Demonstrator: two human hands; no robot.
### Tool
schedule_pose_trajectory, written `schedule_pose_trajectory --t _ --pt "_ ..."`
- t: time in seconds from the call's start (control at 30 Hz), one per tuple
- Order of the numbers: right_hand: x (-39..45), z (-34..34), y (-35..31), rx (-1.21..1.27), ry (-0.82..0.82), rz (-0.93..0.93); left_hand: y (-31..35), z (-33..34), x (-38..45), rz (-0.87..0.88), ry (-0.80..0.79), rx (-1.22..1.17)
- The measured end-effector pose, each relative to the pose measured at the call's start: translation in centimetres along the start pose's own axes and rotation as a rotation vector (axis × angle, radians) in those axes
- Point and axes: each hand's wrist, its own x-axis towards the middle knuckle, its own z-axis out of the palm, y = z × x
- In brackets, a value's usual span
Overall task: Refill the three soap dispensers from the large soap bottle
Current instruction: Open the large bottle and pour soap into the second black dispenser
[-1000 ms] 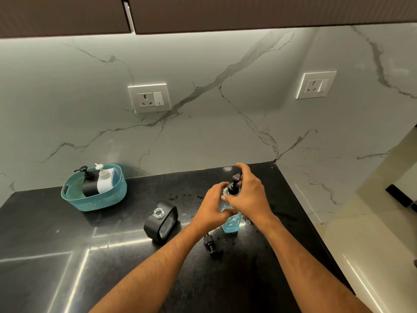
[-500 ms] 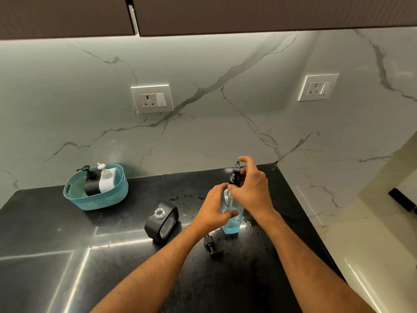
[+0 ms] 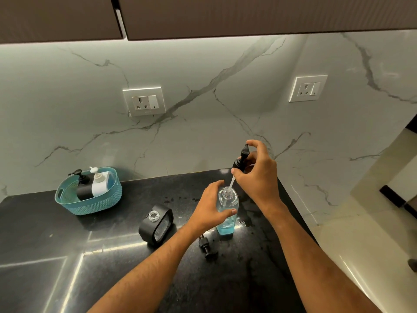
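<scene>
One teal basket [image 3: 90, 204] stands at the left rear of the black countertop [image 3: 45, 245] and holds two pump dispensers: one black dispenser [image 3: 84, 188] and one white dispenser [image 3: 99, 186], side by side. Right of the basket, apart from it, one black-cased dispenser [image 3: 155, 224] stands with its neck uncapped. One loose black pump cap [image 3: 206, 246] lies on the countertop between this dispenser and the bottle. One clear soap bottle [image 3: 226, 213] stands upright, partly filled with blue liquid. The left hand [image 3: 208, 210] grips the bottle body, covering its left side. The right hand [image 3: 257, 175] pinches one black pump head [image 3: 241, 159] above the bottle; its dip tube [image 3: 232, 182] reaches into the open neck. Two wall sockets are mounted on the marble backsplash: left socket [image 3: 144, 101], right socket [image 3: 308, 88].
</scene>
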Motion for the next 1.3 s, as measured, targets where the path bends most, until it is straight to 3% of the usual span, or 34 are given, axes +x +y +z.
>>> schedule_pose_trajectory --t 0.93,1.3 --pt "-0.5 -5.7 -5.2 0.145 0.366 -0.07 0.7 -0.5 -0.7 -0.021 0.036 -0.058" --pt "-1.0 -8.0 -2.8 0.141 0.541 -0.003 0.5 0.2 -0.4 -0.021 0.019 -0.102"
